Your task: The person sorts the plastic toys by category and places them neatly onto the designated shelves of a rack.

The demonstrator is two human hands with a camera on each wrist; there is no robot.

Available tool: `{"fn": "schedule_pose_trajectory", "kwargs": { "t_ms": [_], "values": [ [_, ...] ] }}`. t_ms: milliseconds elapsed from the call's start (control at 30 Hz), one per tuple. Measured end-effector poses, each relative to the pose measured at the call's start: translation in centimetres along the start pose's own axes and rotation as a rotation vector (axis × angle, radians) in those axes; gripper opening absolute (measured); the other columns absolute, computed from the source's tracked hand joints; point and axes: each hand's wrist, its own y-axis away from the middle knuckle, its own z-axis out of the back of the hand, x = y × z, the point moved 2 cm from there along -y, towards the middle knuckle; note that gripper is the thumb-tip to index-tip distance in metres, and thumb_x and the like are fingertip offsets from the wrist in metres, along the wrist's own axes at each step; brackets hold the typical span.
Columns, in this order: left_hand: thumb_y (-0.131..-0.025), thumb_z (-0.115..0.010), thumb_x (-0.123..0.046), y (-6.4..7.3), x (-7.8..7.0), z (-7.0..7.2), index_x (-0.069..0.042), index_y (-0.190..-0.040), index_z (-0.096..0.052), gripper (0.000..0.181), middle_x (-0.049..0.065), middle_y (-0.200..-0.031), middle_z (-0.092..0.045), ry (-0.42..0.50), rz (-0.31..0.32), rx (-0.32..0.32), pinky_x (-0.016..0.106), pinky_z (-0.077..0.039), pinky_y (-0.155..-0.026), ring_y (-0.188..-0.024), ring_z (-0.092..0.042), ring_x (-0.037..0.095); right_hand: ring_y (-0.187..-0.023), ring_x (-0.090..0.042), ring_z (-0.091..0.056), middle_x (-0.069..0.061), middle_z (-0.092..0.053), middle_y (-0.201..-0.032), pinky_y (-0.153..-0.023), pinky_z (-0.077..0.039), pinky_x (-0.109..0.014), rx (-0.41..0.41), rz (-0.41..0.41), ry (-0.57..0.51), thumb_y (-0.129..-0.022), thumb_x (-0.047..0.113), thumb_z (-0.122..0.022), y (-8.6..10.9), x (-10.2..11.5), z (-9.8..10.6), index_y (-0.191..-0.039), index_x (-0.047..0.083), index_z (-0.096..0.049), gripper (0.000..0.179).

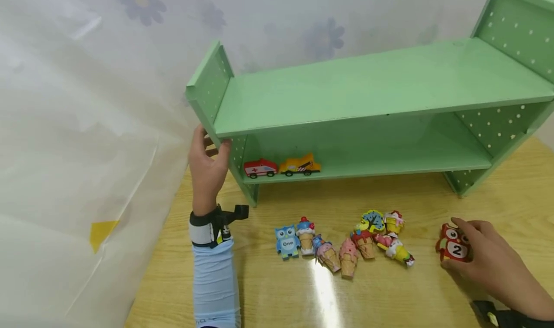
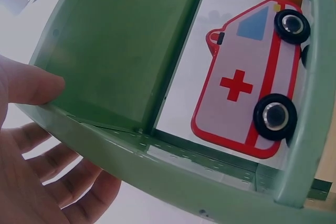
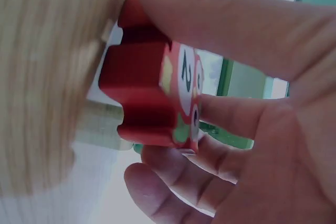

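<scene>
My left hand (image 1: 209, 168) grips the left side panel of a green shelf (image 1: 346, 92), its thumb inside and fingers outside. In the left wrist view, the thumb (image 2: 37, 85) lies over the panel's edge beside a toy ambulance (image 2: 239, 85). Over at the right, my right hand (image 1: 497, 256) pinches a red owl block (image 1: 455, 244) marked with a 2, thumb on one side and fingers on the other. The right wrist view shows the block's thick red edge (image 3: 134, 72) close over the wooden table.
On the lower shelf a yellow tow truck (image 1: 299, 165) stands beside the ambulance. Before the shelf lie a blue owl block (image 1: 287, 242) marked One, several ice cream toys (image 1: 348, 258) and a yellow-and-blue tree piece (image 1: 372, 220). A white sheet (image 1: 78, 164) hangs at the left.
</scene>
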Motion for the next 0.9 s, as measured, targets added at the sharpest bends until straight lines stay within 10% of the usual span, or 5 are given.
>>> {"fn": "schedule_pose_trajectory", "kwargs": {
  "t_ms": [133, 400, 900],
  "values": [
    [-0.097, -0.062, -0.021, 0.15, -0.06, -0.06, -0.013, -0.142, -0.051, 0.048, 0.009, -0.13, -0.059, 0.002, 0.003, 0.004, 0.038, -0.054, -0.085, -0.104, -0.061, 0.015, -0.085, -0.045, -0.053, -0.04, -0.042, -0.114, -0.055, -0.043, -0.034, -0.084, 0.001, -0.014, -0.062, 0.025, -0.091, 0.36, 0.15, -0.14, -0.127, -0.011, -0.049, 0.086],
    [-0.096, -0.062, -0.021, 0.21, -0.03, 0.0, -0.013, -0.142, -0.051, 0.048, 0.009, -0.131, -0.059, 0.0, 0.016, 0.0, 0.04, -0.054, -0.085, -0.105, -0.061, 0.018, -0.088, -0.048, -0.057, -0.039, -0.049, -0.113, -0.06, -0.048, -0.055, -0.098, 0.034, 0.015, -0.062, 0.025, -0.091, 0.48, 0.6, 0.1, -0.131, -0.001, -0.049, 0.084],
    [-0.097, -0.062, -0.023, 0.19, -0.07, 0.0, -0.012, -0.142, -0.051, 0.048, 0.009, -0.13, -0.06, -0.013, -0.003, -0.005, 0.04, -0.055, -0.084, -0.105, -0.061, 0.017, -0.075, -0.026, -0.056, -0.026, -0.059, -0.099, -0.052, -0.042, -0.033, -0.171, 0.12, 0.025, -0.07, 0.009, -0.086, 0.82, 0.87, -0.21, -0.13, 0.006, -0.053, 0.068]
  ]
}}
